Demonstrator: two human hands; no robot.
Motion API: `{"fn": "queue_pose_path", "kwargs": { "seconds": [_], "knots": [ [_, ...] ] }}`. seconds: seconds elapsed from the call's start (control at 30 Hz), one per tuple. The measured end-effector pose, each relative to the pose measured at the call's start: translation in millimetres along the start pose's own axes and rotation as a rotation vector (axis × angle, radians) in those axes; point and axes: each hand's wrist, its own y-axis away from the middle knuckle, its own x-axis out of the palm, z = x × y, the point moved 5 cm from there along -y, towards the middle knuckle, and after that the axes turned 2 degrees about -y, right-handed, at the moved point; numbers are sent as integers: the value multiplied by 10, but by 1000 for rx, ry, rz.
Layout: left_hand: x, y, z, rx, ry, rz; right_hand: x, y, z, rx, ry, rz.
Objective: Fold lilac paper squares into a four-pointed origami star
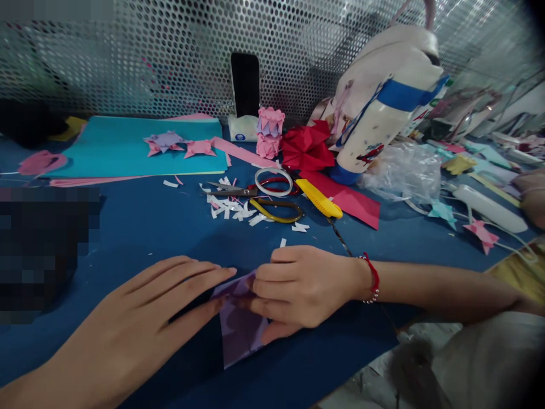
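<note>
One left hand (140, 312), extended, touches the purple paper (242, 338) from left; right hand (304, 284), curled, from right, its grip unclear.

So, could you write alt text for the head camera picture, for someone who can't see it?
A person's left hand and right hand have their fingers at a piece of purple paper on a blue tabletop. Just beyond lie scissors, white paper scraps and a yellow utility knife; a smartphone and a white-and-blue bottle are farther back.
</note>
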Motion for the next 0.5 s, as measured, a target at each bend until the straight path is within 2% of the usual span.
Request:
{"fn": "queue_pose_path", "kwargs": {
  "seconds": [0.17,0.3,0.5],
  "knots": [
    [18,7,-5,142,4,-67,-29,1,-1,27,-52,-55],
    [41,-16,8,16,65,-76,-47,-16,5,43,-58,-63],
    [62,61,-67,34,74,-67,-78,-35,8,42,-56,-47]
  ]
}}
